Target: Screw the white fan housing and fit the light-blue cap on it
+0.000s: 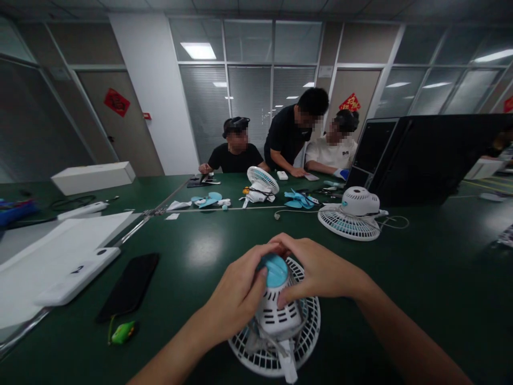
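Observation:
A small white fan lies grille-down on the green table in front of me, its slotted motor housing pointing up. On top of the housing sits a round blue cap with a raised bar across it. My left hand is closed around the cap from the left, thumb against its near side. From the right, my right hand wraps the housing, its thumb on the slotted wall and its fingers behind the cap. The fingertips of both hands meet at the back, partly hidden. A grey cord is bunched around the fan's base.
Left of me lie a black phone with a green charm and a white device. Further off are another face-down fan, an upright fan, blue blades and a large black monitor. Three people are across the table.

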The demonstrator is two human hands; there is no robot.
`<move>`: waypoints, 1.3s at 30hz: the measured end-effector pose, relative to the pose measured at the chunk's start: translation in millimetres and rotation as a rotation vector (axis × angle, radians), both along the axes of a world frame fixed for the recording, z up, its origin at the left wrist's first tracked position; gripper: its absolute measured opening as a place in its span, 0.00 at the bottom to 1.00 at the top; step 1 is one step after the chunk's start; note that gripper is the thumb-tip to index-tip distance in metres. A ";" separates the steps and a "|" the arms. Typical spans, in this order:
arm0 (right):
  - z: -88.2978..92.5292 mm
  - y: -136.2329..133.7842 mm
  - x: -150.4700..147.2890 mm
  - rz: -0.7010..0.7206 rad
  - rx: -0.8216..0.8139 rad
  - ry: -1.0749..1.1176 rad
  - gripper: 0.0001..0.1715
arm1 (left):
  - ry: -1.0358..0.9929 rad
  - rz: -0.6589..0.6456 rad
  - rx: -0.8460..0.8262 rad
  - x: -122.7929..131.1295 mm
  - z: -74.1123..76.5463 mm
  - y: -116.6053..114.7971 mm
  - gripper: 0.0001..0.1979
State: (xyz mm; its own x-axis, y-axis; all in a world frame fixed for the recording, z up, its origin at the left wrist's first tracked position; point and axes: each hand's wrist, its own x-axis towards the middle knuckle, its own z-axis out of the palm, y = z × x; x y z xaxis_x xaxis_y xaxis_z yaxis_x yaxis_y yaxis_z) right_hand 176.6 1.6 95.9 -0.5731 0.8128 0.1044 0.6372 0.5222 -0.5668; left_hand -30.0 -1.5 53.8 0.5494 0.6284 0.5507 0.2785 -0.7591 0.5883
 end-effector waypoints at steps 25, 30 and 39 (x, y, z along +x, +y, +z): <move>0.6 -1.8 -0.1 0.015 0.051 -0.052 0.35 | -0.044 0.018 0.034 8.6 -5.1 8.8 0.17; 0.4 -1.4 1.2 0.024 0.029 -0.030 0.36 | 0.007 0.065 0.052 6.9 -0.8 6.6 0.19; 1.0 -2.7 3.7 -0.019 -0.022 -0.010 0.46 | 0.080 -0.032 0.048 -2.4 -1.8 5.3 0.23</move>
State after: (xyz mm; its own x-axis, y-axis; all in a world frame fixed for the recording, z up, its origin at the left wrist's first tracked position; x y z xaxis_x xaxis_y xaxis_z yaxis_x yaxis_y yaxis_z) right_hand 180.4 -1.0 96.8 -0.5588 0.8253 0.0810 0.6522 0.4977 -0.5718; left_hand -32.4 3.8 52.0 0.6120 0.5837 0.5336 0.2983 -0.7952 0.5278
